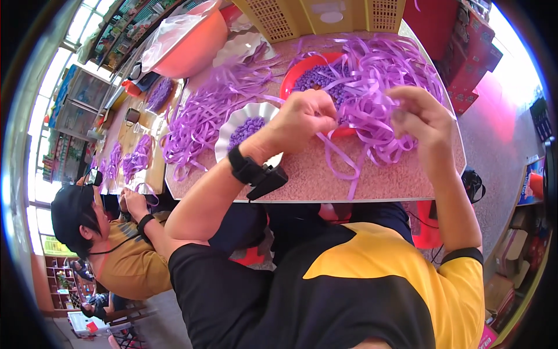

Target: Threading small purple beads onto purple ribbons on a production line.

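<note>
My left hand (pixel 308 119) is closed in a pinch above the white scalloped bowl (pixel 221 145) and the red plate (pixel 289 85). A purple ribbon (pixel 340 166) trails down from beside its fingertips to the table's near edge. My right hand (pixel 427 119) hovers at the right of a large heap of purple ribbons (pixel 386 70), its fingers bent inward and slightly blurred; what they pinch, if anything, cannot be made out. Small purple pieces (pixel 247 129) lie in the white bowl. More such pieces (pixel 317 78) fill the red plate, partly covered by ribbons.
Another purple ribbon heap (pixel 200 125) spreads at the left of the table (pixel 250 183). A yellow crate (pixel 325 20) and an orange basin (pixel 195 49) stand at the back. A co-worker (pixel 116 244) sits on the left, handling purple ribbon. Boxes (pixel 508 253) line the right.
</note>
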`<control>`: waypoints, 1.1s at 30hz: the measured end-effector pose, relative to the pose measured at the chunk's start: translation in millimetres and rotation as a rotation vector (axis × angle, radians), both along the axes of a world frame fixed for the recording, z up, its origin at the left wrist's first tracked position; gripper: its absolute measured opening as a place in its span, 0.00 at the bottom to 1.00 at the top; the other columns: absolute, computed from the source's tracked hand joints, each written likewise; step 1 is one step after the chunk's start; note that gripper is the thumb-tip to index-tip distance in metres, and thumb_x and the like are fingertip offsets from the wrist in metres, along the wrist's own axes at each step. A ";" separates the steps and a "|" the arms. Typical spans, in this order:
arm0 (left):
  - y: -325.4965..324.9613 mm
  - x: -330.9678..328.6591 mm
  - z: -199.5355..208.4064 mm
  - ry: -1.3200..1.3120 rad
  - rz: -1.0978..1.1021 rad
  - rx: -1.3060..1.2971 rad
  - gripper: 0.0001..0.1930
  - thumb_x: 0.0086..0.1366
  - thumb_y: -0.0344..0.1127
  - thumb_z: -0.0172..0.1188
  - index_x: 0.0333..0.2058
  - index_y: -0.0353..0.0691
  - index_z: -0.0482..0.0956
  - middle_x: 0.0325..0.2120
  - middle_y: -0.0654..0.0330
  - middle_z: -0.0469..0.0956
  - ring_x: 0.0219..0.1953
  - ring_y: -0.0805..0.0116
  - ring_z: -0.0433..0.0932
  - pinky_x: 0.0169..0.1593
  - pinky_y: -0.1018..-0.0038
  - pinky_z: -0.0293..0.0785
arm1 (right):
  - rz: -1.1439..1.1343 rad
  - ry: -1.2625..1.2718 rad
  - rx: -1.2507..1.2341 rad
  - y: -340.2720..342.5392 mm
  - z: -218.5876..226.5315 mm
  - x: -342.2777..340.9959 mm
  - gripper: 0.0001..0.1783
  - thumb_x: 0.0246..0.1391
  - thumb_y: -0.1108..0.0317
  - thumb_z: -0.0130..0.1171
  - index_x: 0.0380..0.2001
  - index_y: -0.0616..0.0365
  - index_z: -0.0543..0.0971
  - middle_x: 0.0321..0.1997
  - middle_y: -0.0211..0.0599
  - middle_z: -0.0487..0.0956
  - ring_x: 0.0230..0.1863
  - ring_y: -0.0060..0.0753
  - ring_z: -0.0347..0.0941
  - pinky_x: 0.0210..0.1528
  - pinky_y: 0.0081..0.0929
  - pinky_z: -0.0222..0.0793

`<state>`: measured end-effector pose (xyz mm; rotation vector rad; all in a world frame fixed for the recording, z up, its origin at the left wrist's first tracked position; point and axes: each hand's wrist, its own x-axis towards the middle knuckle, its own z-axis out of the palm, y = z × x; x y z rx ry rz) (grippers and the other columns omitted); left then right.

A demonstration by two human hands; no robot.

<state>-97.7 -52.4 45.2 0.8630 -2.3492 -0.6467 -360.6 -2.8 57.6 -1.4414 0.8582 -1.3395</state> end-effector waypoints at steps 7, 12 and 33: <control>9.8 14.3 60.5 0.279 0.065 0.652 0.06 0.64 0.29 0.63 0.37 0.34 0.80 0.24 0.64 0.82 0.21 0.81 0.76 0.27 0.85 0.71 | 0.480 0.305 0.270 -41.9 -17.0 33.0 0.11 0.51 0.74 0.66 0.38 0.64 0.82 0.20 0.25 0.75 0.17 0.12 0.65 0.18 0.14 0.57; -11.8 72.0 66.2 0.151 0.218 0.490 0.04 0.63 0.28 0.64 0.34 0.36 0.83 0.22 0.67 0.80 0.22 0.82 0.76 0.26 0.84 0.71 | 0.389 0.079 0.380 -45.9 -9.0 8.3 0.06 0.54 0.70 0.65 0.30 0.61 0.82 0.19 0.23 0.73 0.16 0.13 0.64 0.18 0.16 0.59; -94.1 252.7 87.7 -0.448 1.208 -0.125 0.11 0.54 0.40 0.67 0.31 0.38 0.87 0.29 0.51 0.85 0.27 0.67 0.84 0.30 0.72 0.77 | -0.295 0.340 -0.052 -74.8 -25.6 -16.2 0.14 0.62 0.71 0.54 0.50 0.62 0.76 0.21 0.20 0.67 0.19 0.10 0.60 0.23 0.13 0.58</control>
